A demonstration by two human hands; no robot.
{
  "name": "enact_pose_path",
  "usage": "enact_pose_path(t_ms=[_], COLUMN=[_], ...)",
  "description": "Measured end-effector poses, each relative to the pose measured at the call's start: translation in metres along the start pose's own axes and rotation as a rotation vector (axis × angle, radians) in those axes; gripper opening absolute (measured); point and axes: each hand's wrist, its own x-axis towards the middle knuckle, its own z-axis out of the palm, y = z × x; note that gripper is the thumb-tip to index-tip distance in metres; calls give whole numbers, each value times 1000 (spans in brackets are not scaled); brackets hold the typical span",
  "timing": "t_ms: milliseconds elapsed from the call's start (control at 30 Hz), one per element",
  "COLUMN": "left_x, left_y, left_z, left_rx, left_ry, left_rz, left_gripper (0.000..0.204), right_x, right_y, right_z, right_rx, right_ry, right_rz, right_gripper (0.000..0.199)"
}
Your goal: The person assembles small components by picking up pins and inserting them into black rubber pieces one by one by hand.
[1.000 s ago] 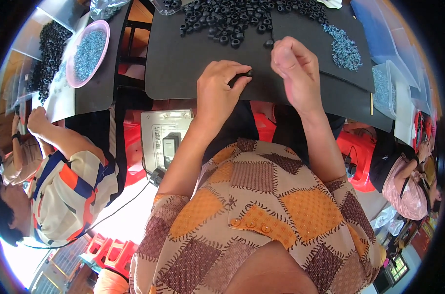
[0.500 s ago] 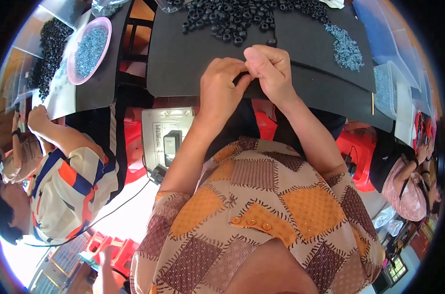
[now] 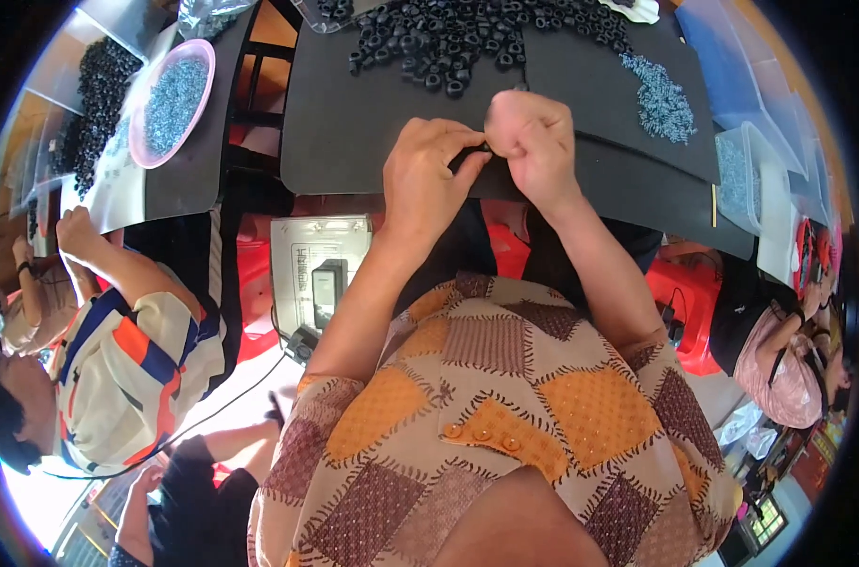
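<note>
Above the near edge of the black table (image 3: 340, 123), my two hands meet. My left hand (image 3: 428, 175) pinches a small black part (image 3: 486, 146) between thumb and fingertips. Right against it, my right hand (image 3: 535, 146) is curled closed like a fist; its fingers hide whatever it holds. Just beyond my hands lies a heap of black ring-like parts (image 3: 453, 45) with holes. To the right of that heap is a small pile of pale blue translucent pieces (image 3: 664, 102).
A pink bowl (image 3: 208, 99) of blue pieces stands on the left table, near a pile of black parts (image 3: 103, 90). A clear plastic box (image 3: 753, 180) is at the right. Co-workers (image 3: 132, 369) sit on both sides. Below the table is a boxy device (image 3: 327, 291).
My right hand has turned slightly and shifted a little right, so the small black part shows between the hands. Behind me at lower left, another person has come into view.
</note>
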Motion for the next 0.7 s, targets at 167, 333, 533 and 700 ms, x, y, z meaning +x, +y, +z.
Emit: enact_pose_path(t_ms=[167, 333, 533, 700], left_x=[0, 2, -2, -1], left_y=[1, -2, -10, -5], left_z=[-12, -28, -27, -28], left_rx=[-267, -946, -1200, -1244], left_ry=[-23, -160, -312, -320], left_rz=[-146, -550, -611, -688], left_gripper=[17, 24, 23, 22], right_x=[9, -9, -11, -12], right_y=[-40, -45, -36, -40], right_z=[-16, -21, -11, -9], right_rx=[186, -735, -805, -724], right_ry=[89, -182, -302, -276], right_rz=[-189, -131, -196, -165], right_gripper=[28, 34, 33, 30])
